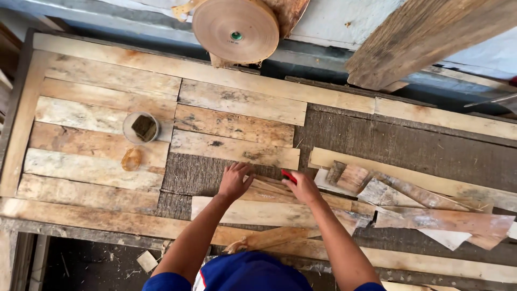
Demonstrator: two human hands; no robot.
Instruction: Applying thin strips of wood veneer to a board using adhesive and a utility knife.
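This is a woodworking shop, rough and well used. A broad bench [377,143] carries a panel pieced together from weathered reclaimed planks [107,129], fitted edge to edge. Loose offcuts and splintered wood strips [420,202] lie heaped at one side. A large roll of edge-banding veneer [236,29] leans at the far edge, beside a heavy raw board [431,37]. A small glue pot [141,127] stands on the planks, and sawdust and chips litter the floor [97,264] below.
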